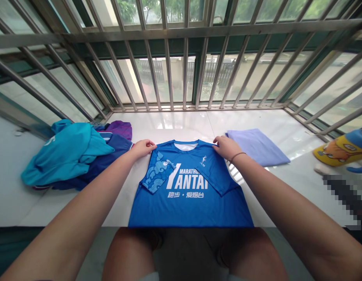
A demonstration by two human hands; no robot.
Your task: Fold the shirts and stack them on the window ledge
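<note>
- One blue T-shirt (189, 195) lies face up on the white sill (175, 125) below the barred window (183, 58), its collar toward the bars and its hem at the near edge of the sill.
- The shirt carries white lettering across the chest, and both of its sleeves are folded inward over the front: two sleeves, one on each side.
- The left hand (143, 148) rests on the shirt's left shoulder corner, its grip pinched closed on the fabric there.
- The right hand (226, 146) sits on the right shoulder corner, fingers curled down and closed on the cloth; one thin band circles that wrist.
- One folded lilac cloth (258, 146) lies flat just beside the right hand, to its outer side.
- One loose pile of clothes (75, 156) sits to the left of the shirt, near the left hand: a teal garment on top, a dark blue one under it and a purple one behind, three that can be counted.
- One colourful cartoon-printed item (341, 150) shows at the far right edge, well apart from the shirt.
- Two bare knees of the person show below the sill's edge.
</note>
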